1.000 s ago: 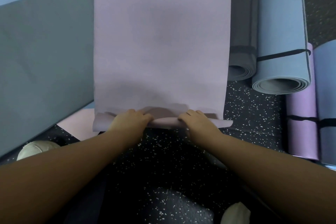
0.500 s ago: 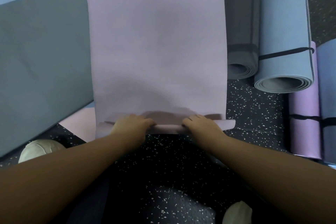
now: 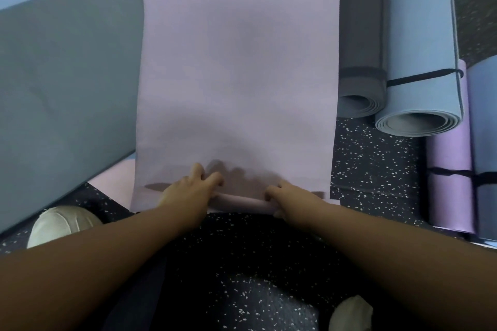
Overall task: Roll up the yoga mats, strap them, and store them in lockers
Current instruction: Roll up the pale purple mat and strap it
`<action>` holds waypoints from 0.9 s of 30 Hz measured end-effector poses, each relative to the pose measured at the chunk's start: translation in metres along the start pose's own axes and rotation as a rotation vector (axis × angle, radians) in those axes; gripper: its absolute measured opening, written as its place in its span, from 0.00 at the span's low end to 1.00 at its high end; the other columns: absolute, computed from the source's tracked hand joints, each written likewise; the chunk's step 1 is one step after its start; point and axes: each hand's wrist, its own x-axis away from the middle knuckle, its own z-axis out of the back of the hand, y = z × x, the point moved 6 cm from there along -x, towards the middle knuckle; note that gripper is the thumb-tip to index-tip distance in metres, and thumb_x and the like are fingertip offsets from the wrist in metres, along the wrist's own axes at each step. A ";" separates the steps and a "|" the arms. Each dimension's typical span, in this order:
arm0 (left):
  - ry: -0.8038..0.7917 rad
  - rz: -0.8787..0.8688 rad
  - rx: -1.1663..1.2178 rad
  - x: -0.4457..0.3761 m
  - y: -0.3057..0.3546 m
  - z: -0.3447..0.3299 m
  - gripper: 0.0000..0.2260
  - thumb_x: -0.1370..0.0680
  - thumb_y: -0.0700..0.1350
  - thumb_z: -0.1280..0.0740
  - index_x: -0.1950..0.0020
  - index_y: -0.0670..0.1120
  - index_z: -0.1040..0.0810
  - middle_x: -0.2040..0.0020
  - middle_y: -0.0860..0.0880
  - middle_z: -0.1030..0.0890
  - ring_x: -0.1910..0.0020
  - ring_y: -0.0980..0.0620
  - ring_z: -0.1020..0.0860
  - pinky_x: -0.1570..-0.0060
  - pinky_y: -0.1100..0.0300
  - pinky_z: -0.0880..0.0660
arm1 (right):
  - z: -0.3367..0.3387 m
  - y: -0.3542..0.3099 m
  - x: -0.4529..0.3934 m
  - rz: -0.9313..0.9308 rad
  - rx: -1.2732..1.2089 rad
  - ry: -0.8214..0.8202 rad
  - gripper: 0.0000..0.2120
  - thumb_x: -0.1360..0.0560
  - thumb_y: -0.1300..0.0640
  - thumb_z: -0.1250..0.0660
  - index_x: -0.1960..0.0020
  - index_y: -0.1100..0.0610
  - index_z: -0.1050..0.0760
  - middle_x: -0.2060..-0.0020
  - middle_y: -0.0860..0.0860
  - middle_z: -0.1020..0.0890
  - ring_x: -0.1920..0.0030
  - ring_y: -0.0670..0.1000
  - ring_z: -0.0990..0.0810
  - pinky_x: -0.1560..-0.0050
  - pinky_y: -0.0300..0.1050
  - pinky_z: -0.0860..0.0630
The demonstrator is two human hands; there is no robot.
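At the near end of the lilac mat (image 3: 236, 67), we're curling our left hand (image 3: 188, 191) and right hand (image 3: 291, 196) over its thin first roll (image 3: 242, 203), risking a crooked, loosening roll from uneven pressure.

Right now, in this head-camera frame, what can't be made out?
- Lilac mat: far end cut off by the top edge.
- Its roll: both ends hidden under the left hand and right hand, so its evenness is unclear.
- Right-hand mats: the far-right blue roll is cut off by the right edge.
- Lockers: not in view.
- Loose straps: none visible.
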 end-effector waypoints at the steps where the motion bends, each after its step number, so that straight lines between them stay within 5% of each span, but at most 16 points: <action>1: 0.024 0.039 0.031 -0.002 -0.002 0.001 0.14 0.21 0.43 0.38 0.38 0.53 0.38 0.49 0.49 0.40 0.56 0.44 0.26 0.59 0.53 0.32 | 0.000 0.001 0.000 -0.012 -0.005 0.002 0.17 0.23 0.59 0.35 0.35 0.56 0.32 0.38 0.57 0.31 0.39 0.58 0.27 0.44 0.46 0.32; 4: 0.057 0.090 0.083 -0.004 -0.006 0.001 0.13 0.21 0.43 0.36 0.43 0.50 0.38 0.51 0.49 0.41 0.60 0.46 0.30 0.59 0.52 0.31 | 0.002 0.005 -0.002 -0.045 -0.016 0.015 0.16 0.24 0.58 0.33 0.38 0.59 0.31 0.39 0.58 0.28 0.40 0.57 0.27 0.46 0.45 0.33; 11: 0.122 -0.114 -0.172 -0.003 0.011 0.007 0.15 0.27 0.38 0.35 0.43 0.49 0.31 0.43 0.48 0.33 0.42 0.46 0.32 0.53 0.57 0.39 | 0.010 0.004 0.000 -0.076 0.042 0.089 0.12 0.24 0.57 0.36 0.41 0.58 0.27 0.41 0.57 0.25 0.39 0.57 0.27 0.45 0.46 0.31; 15: 0.220 -0.288 -0.221 -0.003 0.015 0.012 0.18 0.44 0.39 0.21 0.60 0.47 0.25 0.60 0.48 0.24 0.63 0.46 0.24 0.69 0.56 0.31 | 0.017 0.005 0.001 -0.092 0.115 0.158 0.11 0.23 0.57 0.38 0.42 0.54 0.25 0.43 0.54 0.23 0.37 0.55 0.31 0.46 0.46 0.32; 16: 0.244 -0.295 -0.220 -0.002 0.015 0.013 0.14 0.42 0.42 0.22 0.63 0.47 0.25 0.63 0.48 0.24 0.67 0.46 0.24 0.72 0.56 0.30 | 0.017 0.005 0.001 -0.100 0.094 0.157 0.11 0.23 0.58 0.38 0.42 0.55 0.24 0.43 0.54 0.23 0.38 0.56 0.29 0.47 0.45 0.31; 19: 0.285 -0.364 -0.254 0.004 0.019 0.012 0.12 0.33 0.54 0.36 0.63 0.46 0.25 0.64 0.48 0.24 0.67 0.47 0.24 0.71 0.57 0.27 | 0.017 0.006 -0.002 -0.133 0.026 0.136 0.11 0.23 0.58 0.36 0.42 0.56 0.23 0.44 0.57 0.21 0.41 0.57 0.26 0.49 0.45 0.30; 23: 0.262 -0.378 -0.361 0.005 0.019 0.007 0.21 0.45 0.56 0.20 0.62 0.45 0.23 0.64 0.47 0.23 0.67 0.47 0.24 0.70 0.58 0.27 | 0.016 0.007 0.000 -0.137 0.053 0.176 0.09 0.22 0.57 0.37 0.42 0.56 0.26 0.43 0.56 0.25 0.41 0.57 0.27 0.50 0.46 0.31; 27: 0.241 -0.398 -0.380 0.003 0.020 0.004 0.21 0.44 0.55 0.19 0.63 0.45 0.22 0.65 0.47 0.23 0.68 0.47 0.25 0.73 0.57 0.29 | 0.014 0.005 0.008 -0.097 0.105 0.272 0.08 0.22 0.59 0.38 0.51 0.52 0.38 0.46 0.54 0.30 0.44 0.55 0.29 0.58 0.46 0.37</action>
